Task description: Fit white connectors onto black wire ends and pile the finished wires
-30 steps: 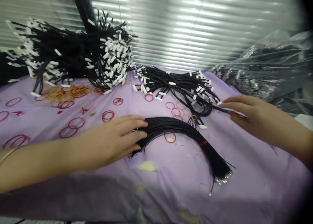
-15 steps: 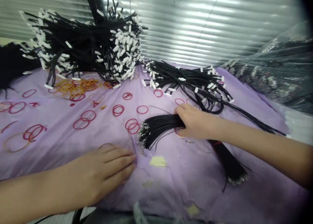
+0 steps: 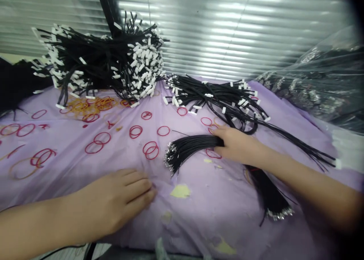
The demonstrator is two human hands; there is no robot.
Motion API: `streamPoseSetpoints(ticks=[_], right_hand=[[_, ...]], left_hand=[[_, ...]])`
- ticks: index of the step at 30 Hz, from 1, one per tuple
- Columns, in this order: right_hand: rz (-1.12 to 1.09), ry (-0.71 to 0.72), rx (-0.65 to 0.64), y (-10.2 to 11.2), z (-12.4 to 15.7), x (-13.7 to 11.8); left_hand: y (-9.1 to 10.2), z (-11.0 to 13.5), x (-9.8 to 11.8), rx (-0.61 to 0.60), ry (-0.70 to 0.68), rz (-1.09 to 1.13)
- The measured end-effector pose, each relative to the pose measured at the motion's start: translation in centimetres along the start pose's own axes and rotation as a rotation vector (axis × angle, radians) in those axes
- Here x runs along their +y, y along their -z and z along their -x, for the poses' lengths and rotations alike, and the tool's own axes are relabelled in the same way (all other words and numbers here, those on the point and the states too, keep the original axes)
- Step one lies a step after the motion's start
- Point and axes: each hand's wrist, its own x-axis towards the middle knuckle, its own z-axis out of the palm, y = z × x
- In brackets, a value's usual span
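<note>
My right hand (image 3: 234,144) is closed around the middle of a bundle of thin black wires (image 3: 193,144). Bare silvery ends fan out to its left, just above the purple cloth (image 3: 196,222). Below my wrist the bundle's other end (image 3: 270,195) reaches toward the lower right, with a red band partly visible near the wrist and metal tips at the end. My left hand (image 3: 127,195) lies palm down on the cloth, its fingers stretched out close together and holding nothing visible. A gap separates it from the silvery wire ends.
Red rubber bands (image 3: 135,132) are scattered over the cloth, beside a heap of yellow bands (image 3: 91,104). Behind stand a tall pile of black cables with white connectors (image 3: 105,59) and a smaller pile (image 3: 207,91). A clear plastic bag (image 3: 321,85) sits at right, before blinds.
My right hand has shifted slightly right with the wire bundle, so its silvery ends lie farther from my left hand. My left hand stays nearly in place. The camera view has tilted slightly.
</note>
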Motion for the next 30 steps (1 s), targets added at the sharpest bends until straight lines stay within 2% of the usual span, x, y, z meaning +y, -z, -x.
streamPoseSetpoints(ticks=[3, 7, 9, 13, 15, 19, 22, 27, 30], right_hand=[[-0.135, -0.043, 0.069, 1.0, 0.5, 1.0], [-0.596, -0.231, 0.142, 2.7, 1.0, 2.8], [-0.748, -0.251, 0.155, 3.2, 1.1, 3.5], [-1.009, -0.199, 0.164, 3.7, 1.0, 4.0], [-1.100, -0.180, 0.147, 3.8, 0.9, 4.0], [-1.187, -0.183, 0.103, 3.6, 0.6, 4.2], [-1.204, -0.193, 0.072, 3.3, 0.4, 4.5], [-1.134, -0.225, 0.055, 3.2, 0.3, 4.4], [-1.109, -0.233, 0.042, 3.1, 0.3, 4.4]], left_hand=[[0.2, -0.3, 0.0, 0.041, -0.005, -0.017], [-0.6, -1.0, -0.4, 0.066, 0.071, 0.035], [-1.2, -1.8, -0.5, -0.005, 0.155, 0.139], [-1.9, -4.1, -0.5, -0.235, 0.279, 0.330], [-1.7, -5.0, -0.6, -0.284, 0.331, 0.450], [-0.8, -5.9, -1.1, -0.249, 0.408, 0.751], [-0.8, -6.6, -1.5, -0.198, 0.377, 0.879], [-1.4, -7.3, -1.8, -0.121, 0.311, 0.840], [-0.8, -6.6, -1.9, -0.109, 0.222, 0.679]])
